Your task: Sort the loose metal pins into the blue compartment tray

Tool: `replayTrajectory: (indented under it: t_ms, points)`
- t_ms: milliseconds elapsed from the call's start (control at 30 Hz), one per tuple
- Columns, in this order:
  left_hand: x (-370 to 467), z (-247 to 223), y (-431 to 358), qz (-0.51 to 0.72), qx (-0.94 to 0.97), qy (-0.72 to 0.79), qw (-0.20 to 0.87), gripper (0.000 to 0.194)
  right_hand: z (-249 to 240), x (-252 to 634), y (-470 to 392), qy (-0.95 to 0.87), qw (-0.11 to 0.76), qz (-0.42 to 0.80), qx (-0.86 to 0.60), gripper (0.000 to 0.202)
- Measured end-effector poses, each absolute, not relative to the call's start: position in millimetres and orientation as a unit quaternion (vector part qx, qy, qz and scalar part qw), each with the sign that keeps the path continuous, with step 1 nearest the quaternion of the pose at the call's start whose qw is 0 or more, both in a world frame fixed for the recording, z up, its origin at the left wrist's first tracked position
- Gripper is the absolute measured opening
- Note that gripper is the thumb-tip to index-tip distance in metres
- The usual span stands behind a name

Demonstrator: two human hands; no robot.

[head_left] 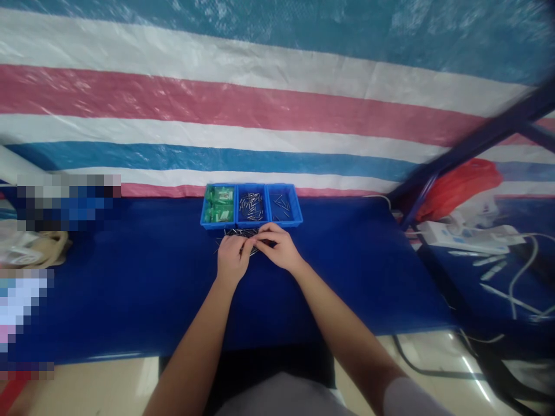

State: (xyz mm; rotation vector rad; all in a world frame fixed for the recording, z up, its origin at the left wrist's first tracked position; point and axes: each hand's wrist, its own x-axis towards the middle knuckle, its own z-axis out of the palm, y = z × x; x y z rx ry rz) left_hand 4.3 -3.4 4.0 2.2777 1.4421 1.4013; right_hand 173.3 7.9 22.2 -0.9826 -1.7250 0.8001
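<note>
My left hand (233, 254) and my right hand (280, 247) meet over a pile of thin dark metal pins (241, 232) on the blue table. Fingers of both hands are closed in a pinch, fingertips touching or nearly so; whatever they hold is too small to make out. Just beyond the pile stands a blue three-part tray (295, 222). Green packets (220, 203) fill its left compartment. In the middle one lie many metal pins (252, 205), and a few more pins (282, 203) rest in the right one. My hands cover part of the pile.
The blue tabletop (355, 277) ends at a striped tarp wall (260, 127). At right are a blue metal frame (418, 199), a red bag (462, 188), a white power strip (459, 238) and cables. A tan roll (52, 249) sits at the left edge.
</note>
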Motion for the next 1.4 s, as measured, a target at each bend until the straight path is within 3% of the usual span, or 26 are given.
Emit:
replayTrajectory:
  t_ms: [167, 367, 1000, 1400]
  points:
    - [8.7, 6.5, -5.7, 0.476, 0.733, 0.482, 0.066, 0.011, 19.4, 172.2, 10.6, -0.619, 0.513, 0.415, -0.426, 0.017]
    - [12.1, 4.4, -4.5, 0.471, 0.731, 0.491, 0.058, 0.012, 20.1, 170.7, 12.4, -0.535, 0.518, 0.516, -0.424, 0.026]
    - [7.0, 1.4, -3.2, 0.450, 0.758, 0.468, 0.067, 0.016, 25.7, 171.7, 8.0, -0.597, 0.450, 0.488, -0.450, 0.051]
    - [7.0, 2.6, -1.9, 0.431, 0.763, 0.477, 0.064, 0.018, 20.4, 173.3, 7.4, -0.634, 0.465, 0.444, -0.429, 0.019]
